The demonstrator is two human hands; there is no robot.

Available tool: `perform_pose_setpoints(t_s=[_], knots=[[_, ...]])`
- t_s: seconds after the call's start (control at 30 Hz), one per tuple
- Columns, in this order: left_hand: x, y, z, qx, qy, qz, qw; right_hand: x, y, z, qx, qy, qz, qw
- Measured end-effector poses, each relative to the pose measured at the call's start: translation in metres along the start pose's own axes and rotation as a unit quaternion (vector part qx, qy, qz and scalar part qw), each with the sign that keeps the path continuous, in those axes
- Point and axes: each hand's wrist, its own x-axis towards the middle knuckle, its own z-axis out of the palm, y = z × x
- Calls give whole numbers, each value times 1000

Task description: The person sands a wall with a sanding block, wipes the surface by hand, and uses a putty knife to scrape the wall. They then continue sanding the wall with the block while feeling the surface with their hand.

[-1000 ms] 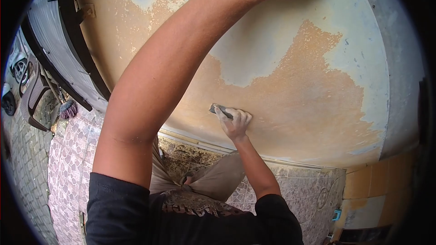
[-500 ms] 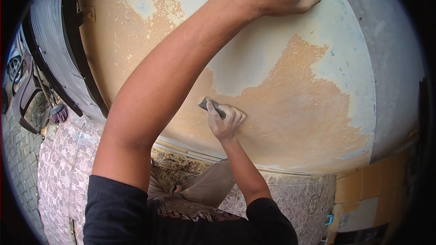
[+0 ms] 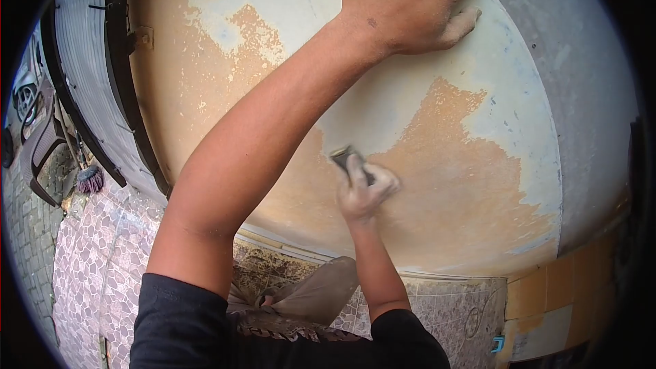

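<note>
My right hand (image 3: 369,188) grips a small dark sanding block (image 3: 350,157) pressed against a wall (image 3: 451,205) with patchy white and tan paint. Slight motion blur softens this hand. Higher up, my left hand (image 3: 424,10) rests on the white part of the same surface, thumb and a finger spread apart. Its upper edge is cut off by the top of the view. My left forearm crosses in front of the wall and hides part of it.
At left stands a black-framed corrugated panel (image 3: 89,55), with a broom head (image 3: 89,179) and a dark chair (image 3: 42,154) beyond it. Stone-patterned tiles (image 3: 102,253) cover the floor. A small blue object (image 3: 498,344) lies at lower right.
My right hand has moved up and to the right along the wall with the sanding block. The left hand stays on the wall while the view has shifted slightly.
</note>
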Motion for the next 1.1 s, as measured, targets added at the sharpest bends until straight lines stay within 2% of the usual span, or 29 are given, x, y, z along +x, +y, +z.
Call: perform_pose_setpoints(t_s=[0.03,0.1,0.17,0.2,0.23,0.3,0.4,0.43,0.5,0.57,0.67,0.7,0.77,0.83,0.87,0.93,1.0,1.07,1.1], knots=[[0,0,0,-2,0,-2,1000,-12,-1,-8,-2,-2,0,1000],[0,-1,-1,1,-2,4,1000,-23,-2,-15,1,-122,-42,992],[0,-2,-2,4,-5,4,1000,23,27,-23,-16,-32,1,999],[0,-1,-2,9,-3,5,1000,56,47,-27,-32,43,39,998],[0,0,-2,8,-3,3,1000,95,61,-32,-9,124,105,987],[1,2,-2,7,-9,-3,1000,162,75,-47,47,195,279,939],[1,1,-1,3,-4,-1,1000,185,80,-40,41,247,254,934],[-1,3,-1,2,-4,-1,1000,165,81,-27,-93,206,143,964],[2,1,-4,3,-12,0,1000,116,46,-8,-57,140,13,988],[2,-1,-4,4,-12,2,1000,70,12,-7,-34,21,-40,998],[2,2,-5,3,-20,-1,1000,86,20,-22,-39,-28,-74,996],[2,2,-6,10,-24,-4,1000,99,34,-27,-77,-7,-61,995],[3,3,-6,14,-24,-7,1000,157,67,-38,-68,119,34,990],[1,4,-5,22,-21,-9,1000,197,91,-46,36,204,176,962],[1,4,-3,21,-16,-10,1000,198,90,-42,35,207,175,962],[1,4,-3,16,-11,-8,1000,189,75,-26,74,256,243,933],[3,5,-5,11,-22,-10,1000,133,40,-6,-73,159,42,984],[4,4,-6,9,-23,-9,1000,59,2,1,-39,30,-47,998],[3,4,-7,7,-26,-11,1000,51,2,-3,-39,30,-46,998]])
